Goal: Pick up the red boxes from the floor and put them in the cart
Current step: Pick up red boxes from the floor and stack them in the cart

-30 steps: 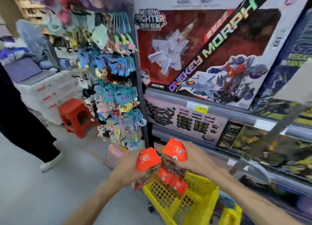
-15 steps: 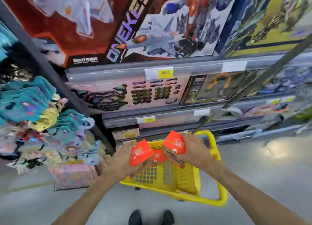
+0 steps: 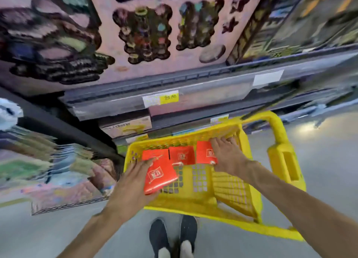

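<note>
My yellow cart (image 3: 228, 203) holds four red boxes — two (image 3: 155, 154) (image 3: 182, 155) flat against its far wall, a third (image 3: 205, 152) gripped in my right hand (image 3: 227, 155), a fourth (image 3: 159, 175) tilted in my left hand's (image 3: 133, 184) curled fingers at the left rim. The near half of the mesh floor lies bare; shelving (image 3: 193, 87) crowds the far side, with grey floor (image 3: 329, 160) to the right.
</note>
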Demonstrator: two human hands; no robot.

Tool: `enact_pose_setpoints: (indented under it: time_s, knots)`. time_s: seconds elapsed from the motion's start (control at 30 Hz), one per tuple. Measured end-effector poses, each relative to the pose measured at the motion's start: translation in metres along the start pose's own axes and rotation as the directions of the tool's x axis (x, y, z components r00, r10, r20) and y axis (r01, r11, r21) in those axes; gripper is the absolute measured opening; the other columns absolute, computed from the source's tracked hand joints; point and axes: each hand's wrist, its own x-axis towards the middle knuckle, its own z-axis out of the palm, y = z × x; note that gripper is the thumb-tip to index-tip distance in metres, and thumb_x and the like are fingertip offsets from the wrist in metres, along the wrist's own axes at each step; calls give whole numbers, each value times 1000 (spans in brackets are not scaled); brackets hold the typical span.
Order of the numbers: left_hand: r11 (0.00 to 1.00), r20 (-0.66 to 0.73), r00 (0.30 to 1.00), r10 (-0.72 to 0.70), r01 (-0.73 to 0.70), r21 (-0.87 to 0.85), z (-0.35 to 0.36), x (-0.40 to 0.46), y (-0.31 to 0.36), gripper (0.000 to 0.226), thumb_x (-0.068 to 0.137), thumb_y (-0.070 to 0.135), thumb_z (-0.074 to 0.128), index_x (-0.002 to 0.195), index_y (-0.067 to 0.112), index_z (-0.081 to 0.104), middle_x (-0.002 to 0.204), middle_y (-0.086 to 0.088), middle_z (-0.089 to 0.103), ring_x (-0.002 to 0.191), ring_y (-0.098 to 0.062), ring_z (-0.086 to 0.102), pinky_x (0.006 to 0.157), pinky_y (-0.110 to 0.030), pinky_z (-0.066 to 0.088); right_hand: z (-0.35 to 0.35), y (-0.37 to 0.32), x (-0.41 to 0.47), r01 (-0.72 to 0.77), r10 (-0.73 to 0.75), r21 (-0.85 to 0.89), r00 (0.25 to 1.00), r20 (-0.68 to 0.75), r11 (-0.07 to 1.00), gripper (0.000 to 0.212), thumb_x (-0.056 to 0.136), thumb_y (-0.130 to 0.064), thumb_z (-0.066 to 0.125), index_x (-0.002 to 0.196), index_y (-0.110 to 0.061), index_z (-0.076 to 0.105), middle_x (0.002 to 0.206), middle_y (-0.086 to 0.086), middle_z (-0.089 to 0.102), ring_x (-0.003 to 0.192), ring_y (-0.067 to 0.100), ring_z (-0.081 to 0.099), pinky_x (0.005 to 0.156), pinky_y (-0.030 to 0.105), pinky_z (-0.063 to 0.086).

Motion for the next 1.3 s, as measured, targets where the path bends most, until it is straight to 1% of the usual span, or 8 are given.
enact_pose_setpoints:
  time_s: [0.17, 0.33, 0.5, 0.77, 0.9, 1.03, 1.17, 1.3]
  knots:
    - [1000, 41, 999, -6, 6, -3, 26, 5, -15, 94, 69, 53, 74, 147, 24, 32, 138, 3, 50, 125, -23, 43, 104, -36, 36, 34, -1, 34, 48, -48, 26, 999, 7, 999, 84, 63, -31, 81, 135, -14, 40, 131, 4, 51, 127, 26, 46, 104, 40, 33]
    - [997, 11, 1000, -23, 24, -79, 33, 6, -18, 92, 70, 49, 76, 148, 25, 32, 139, 8, 45, 126, -16, 40, 105, -35, 40, 52, 10, 54, 74, -68, 108, 996, -62, 991, 89, 62, -55, 78, 131, -11, 46, 125, 5, 55, 119, 28, 50, 101, 41, 35]
    - [993, 3, 1000, -13, 13, -115, 33, 2, -18, 94, 70, 44, 79, 148, 29, 30, 138, 11, 44, 125, -12, 38, 104, -27, 34, 75, 18, 52, 24, -31, 209, 999, 31, 978, 79, 64, -21, 86, 129, -17, 40, 126, 1, 51, 121, 24, 49, 100, 38, 42]
    - [994, 22, 998, 53, -50, -93, 30, -2, -20, 96, 71, 43, 76, 150, 34, 23, 139, 16, 38, 128, -8, 35, 106, -26, 34, 118, -1, 73, -28, 21, 197, 999, 36, 980, 79, 72, -14, 81, 138, -13, 36, 136, 3, 47, 131, 24, 42, 109, 37, 39]
    - [988, 51, 989, 137, -132, -86, 26, 1, -12, 90, 72, 43, 71, 149, 30, 26, 140, 17, 37, 130, -6, 32, 109, -23, 30, 123, -4, 71, -72, 67, 162, 997, 33, 984, 88, 80, -9, 74, 150, -9, 21, 156, 9, 30, 147, 26, 22, 120, 38, 25]
    - [983, 87, 985, 150, -139, -117, 34, 6, -6, 89, 74, 47, 67, 149, 33, 22, 143, 16, 34, 132, -4, 28, 112, -24, 29, 122, -6, 59, -98, 88, 134, 993, 80, 986, 111, 81, -20, 79, 156, -13, -2, 164, 8, 7, 152, 26, 4, 123, 41, 15]
    - [987, 134, 981, 140, -127, -97, 59, 17, -14, 89, 76, 41, 70, 149, 31, 20, 144, 12, 33, 133, -7, 27, 115, -24, 24, 123, -6, 54, -109, 95, 164, 991, 91, 980, 111, 83, -21, 76, 156, -15, -7, 165, 7, -3, 152, 24, -3, 123, 39, 13]
    - [991, 191, 977, 92, -109, 82, 90, 29, -38, 96, 73, 36, 77, 151, 17, 26, 149, 1, 38, 134, -18, 34, 115, -35, 32, 122, -7, 56, -116, 98, 210, 991, 91, 971, 107, 87, -20, 73, 156, -15, -8, 165, 6, -8, 152, 23, -8, 122, 37, 12]
